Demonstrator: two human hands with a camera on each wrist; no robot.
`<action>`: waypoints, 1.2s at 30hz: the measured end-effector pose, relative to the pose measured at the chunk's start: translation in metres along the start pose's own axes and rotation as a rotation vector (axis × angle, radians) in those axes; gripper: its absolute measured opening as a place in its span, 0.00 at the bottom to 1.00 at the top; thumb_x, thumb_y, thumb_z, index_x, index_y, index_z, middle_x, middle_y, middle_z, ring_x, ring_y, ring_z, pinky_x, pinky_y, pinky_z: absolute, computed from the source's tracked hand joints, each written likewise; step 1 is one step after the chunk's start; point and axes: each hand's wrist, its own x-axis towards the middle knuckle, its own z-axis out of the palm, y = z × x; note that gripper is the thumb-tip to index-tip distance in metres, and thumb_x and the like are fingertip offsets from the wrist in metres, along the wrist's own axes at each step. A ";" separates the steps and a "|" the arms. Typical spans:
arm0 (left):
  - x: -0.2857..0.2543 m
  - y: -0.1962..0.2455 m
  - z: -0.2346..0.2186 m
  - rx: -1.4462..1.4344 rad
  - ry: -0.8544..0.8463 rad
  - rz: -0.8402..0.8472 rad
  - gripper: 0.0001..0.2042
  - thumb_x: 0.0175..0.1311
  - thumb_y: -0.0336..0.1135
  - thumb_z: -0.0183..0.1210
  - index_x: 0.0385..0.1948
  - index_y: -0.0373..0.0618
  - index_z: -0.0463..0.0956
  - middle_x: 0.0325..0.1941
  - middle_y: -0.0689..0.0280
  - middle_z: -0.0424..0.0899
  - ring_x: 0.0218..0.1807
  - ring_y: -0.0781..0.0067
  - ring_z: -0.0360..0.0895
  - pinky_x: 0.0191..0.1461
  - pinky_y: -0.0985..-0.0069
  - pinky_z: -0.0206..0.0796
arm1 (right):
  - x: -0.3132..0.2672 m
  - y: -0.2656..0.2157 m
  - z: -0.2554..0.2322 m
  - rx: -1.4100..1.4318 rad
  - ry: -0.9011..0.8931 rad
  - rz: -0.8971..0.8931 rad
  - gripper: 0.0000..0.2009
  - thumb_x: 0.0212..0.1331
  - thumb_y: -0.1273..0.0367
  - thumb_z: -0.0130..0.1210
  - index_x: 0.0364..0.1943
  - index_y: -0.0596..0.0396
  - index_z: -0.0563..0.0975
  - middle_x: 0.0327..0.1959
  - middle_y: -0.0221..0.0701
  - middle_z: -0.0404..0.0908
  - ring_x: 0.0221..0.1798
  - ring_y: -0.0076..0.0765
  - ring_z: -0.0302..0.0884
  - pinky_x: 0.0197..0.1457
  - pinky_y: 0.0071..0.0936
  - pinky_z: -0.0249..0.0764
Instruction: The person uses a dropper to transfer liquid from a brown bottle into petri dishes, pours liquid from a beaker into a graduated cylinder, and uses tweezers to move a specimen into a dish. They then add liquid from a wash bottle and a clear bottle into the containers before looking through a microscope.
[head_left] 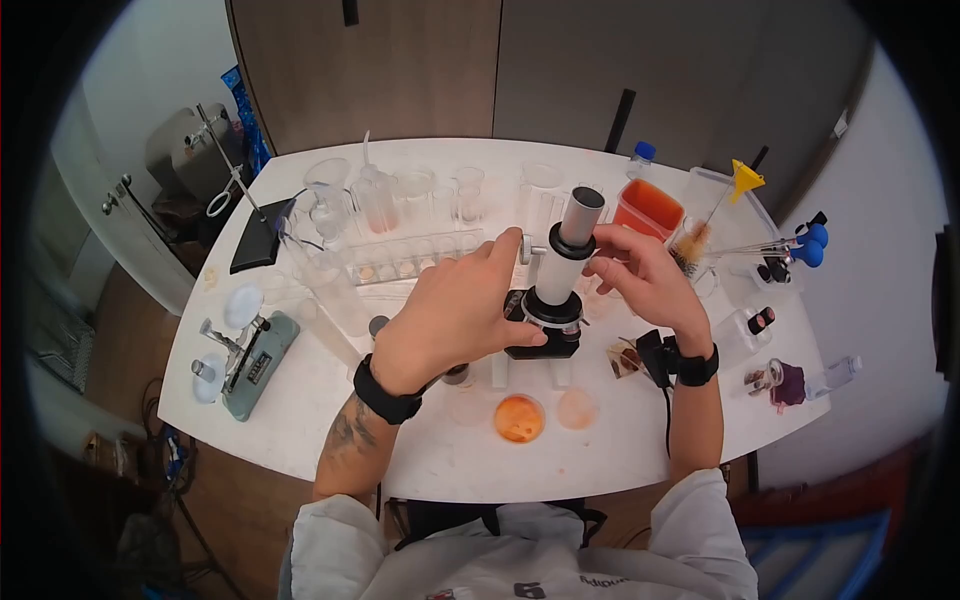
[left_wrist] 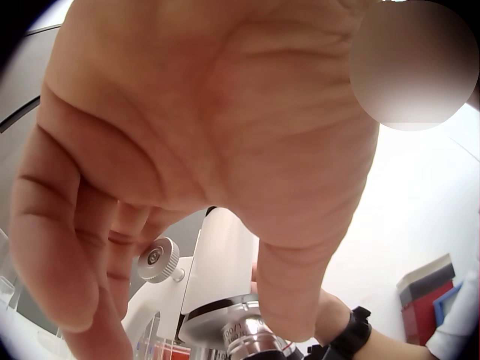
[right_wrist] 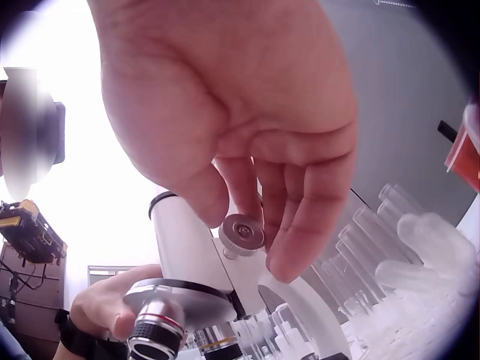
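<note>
A white and black microscope stands on the table between both hands. On its right side, my right hand holds a ridged focus knob between thumb and fingers. The left hand is spread around the other side, its thumb at the silver nosepiece above an objective. Near that hand's bent fingers is the left focus knob, with a gap between them in the left wrist view. In front of the microscope lie an orange petri dish and a paler pinkish dish.
A balance and a ring stand occupy the left side of the white table. Glassware and a tube rack stand behind the microscope. An orange-red tub, a yellow funnel and small bottles are at the right.
</note>
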 end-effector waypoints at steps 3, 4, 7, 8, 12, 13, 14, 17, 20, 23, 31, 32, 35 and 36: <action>0.000 -0.001 0.000 0.015 -0.023 -0.024 0.52 0.46 0.49 0.82 0.72 0.36 0.63 0.47 0.49 0.87 0.48 0.45 0.87 0.50 0.59 0.77 | 0.003 0.003 0.003 -0.008 -0.022 -0.016 0.19 0.70 0.72 0.60 0.64 0.59 0.79 0.48 0.34 0.87 0.43 0.25 0.85 0.43 0.24 0.83; 0.001 0.000 0.000 0.019 -0.031 -0.027 0.52 0.46 0.48 0.81 0.73 0.35 0.62 0.47 0.49 0.87 0.47 0.45 0.87 0.50 0.59 0.77 | 0.004 0.003 0.002 -0.024 -0.020 -0.026 0.20 0.70 0.72 0.60 0.64 0.59 0.79 0.47 0.33 0.87 0.43 0.25 0.85 0.43 0.23 0.82; 0.003 0.003 -0.001 0.026 -0.076 -0.052 0.50 0.47 0.45 0.80 0.73 0.34 0.61 0.48 0.50 0.87 0.45 0.46 0.87 0.49 0.59 0.77 | 0.003 0.004 0.004 -0.033 0.006 -0.057 0.18 0.69 0.73 0.61 0.62 0.58 0.80 0.44 0.31 0.87 0.41 0.23 0.84 0.41 0.22 0.80; 0.004 0.005 -0.001 -0.006 -0.087 -0.058 0.51 0.47 0.44 0.80 0.73 0.34 0.61 0.48 0.50 0.87 0.45 0.47 0.87 0.49 0.59 0.77 | 0.003 0.004 0.004 -0.039 0.010 -0.072 0.18 0.69 0.73 0.61 0.61 0.58 0.80 0.43 0.31 0.87 0.40 0.22 0.84 0.41 0.22 0.79; 0.005 0.006 0.002 -0.070 -0.093 -0.068 0.52 0.47 0.42 0.80 0.75 0.33 0.59 0.48 0.51 0.88 0.44 0.47 0.87 0.49 0.60 0.77 | 0.004 0.006 0.004 -0.056 0.020 -0.082 0.16 0.68 0.73 0.62 0.58 0.57 0.81 0.40 0.30 0.86 0.40 0.22 0.83 0.39 0.22 0.78; 0.004 0.005 0.004 -0.071 -0.087 -0.066 0.52 0.47 0.42 0.80 0.75 0.33 0.59 0.48 0.51 0.88 0.44 0.47 0.87 0.49 0.60 0.77 | 0.003 0.006 0.005 -0.053 0.025 -0.086 0.15 0.68 0.73 0.62 0.58 0.56 0.81 0.39 0.29 0.86 0.40 0.22 0.83 0.39 0.22 0.78; 0.004 0.004 0.006 -0.055 -0.059 -0.028 0.52 0.47 0.41 0.79 0.74 0.30 0.58 0.45 0.49 0.88 0.44 0.46 0.88 0.49 0.60 0.78 | 0.003 0.006 0.006 -0.053 0.028 -0.093 0.15 0.68 0.73 0.62 0.58 0.56 0.81 0.39 0.29 0.86 0.40 0.23 0.83 0.39 0.22 0.78; 0.005 0.002 0.010 -0.034 0.006 0.042 0.51 0.47 0.39 0.78 0.72 0.22 0.58 0.38 0.47 0.89 0.42 0.44 0.89 0.47 0.59 0.80 | 0.004 0.005 0.006 -0.055 0.036 -0.117 0.15 0.68 0.73 0.61 0.57 0.55 0.81 0.39 0.30 0.86 0.39 0.23 0.83 0.39 0.23 0.78; 0.008 0.005 0.012 -0.074 -0.008 0.021 0.52 0.46 0.39 0.79 0.72 0.22 0.57 0.36 0.48 0.88 0.39 0.45 0.89 0.44 0.60 0.80 | 0.003 0.005 0.008 -0.057 0.036 -0.122 0.14 0.68 0.73 0.61 0.57 0.55 0.81 0.39 0.30 0.86 0.39 0.23 0.83 0.39 0.23 0.78; 0.010 0.006 0.013 -0.128 -0.041 -0.020 0.55 0.45 0.40 0.81 0.74 0.26 0.56 0.36 0.49 0.88 0.38 0.46 0.89 0.43 0.62 0.79 | 0.005 0.008 0.007 -0.058 0.033 -0.131 0.16 0.68 0.72 0.62 0.58 0.56 0.80 0.39 0.31 0.86 0.40 0.24 0.83 0.40 0.24 0.78; 0.009 -0.001 0.000 -0.158 -0.113 -0.040 0.57 0.47 0.38 0.82 0.79 0.37 0.51 0.47 0.52 0.89 0.35 0.59 0.89 0.39 0.68 0.79 | -0.013 -0.020 0.001 -0.196 -0.049 0.089 0.37 0.56 0.57 0.76 0.63 0.66 0.71 0.45 0.44 0.86 0.46 0.40 0.86 0.49 0.34 0.81; 0.008 -0.002 0.001 -0.168 -0.104 -0.020 0.57 0.47 0.38 0.82 0.80 0.38 0.51 0.49 0.51 0.88 0.36 0.59 0.88 0.40 0.68 0.79 | -0.017 -0.023 0.004 -0.264 -0.070 0.062 0.41 0.52 0.54 0.78 0.63 0.67 0.70 0.47 0.47 0.86 0.48 0.43 0.86 0.51 0.35 0.81; 0.008 -0.003 0.002 -0.202 -0.091 0.017 0.57 0.46 0.39 0.83 0.79 0.40 0.54 0.56 0.51 0.85 0.39 0.59 0.88 0.41 0.68 0.80 | -0.019 -0.018 0.015 -0.367 -0.079 0.041 0.49 0.45 0.52 0.82 0.65 0.69 0.68 0.52 0.55 0.85 0.54 0.54 0.86 0.55 0.39 0.82; 0.009 -0.002 0.001 -0.217 -0.094 0.017 0.56 0.46 0.40 0.83 0.79 0.41 0.55 0.58 0.51 0.84 0.40 0.60 0.88 0.42 0.68 0.81 | -0.019 -0.016 0.017 -0.386 -0.070 0.043 0.51 0.42 0.51 0.82 0.65 0.70 0.66 0.53 0.58 0.84 0.57 0.58 0.86 0.56 0.41 0.82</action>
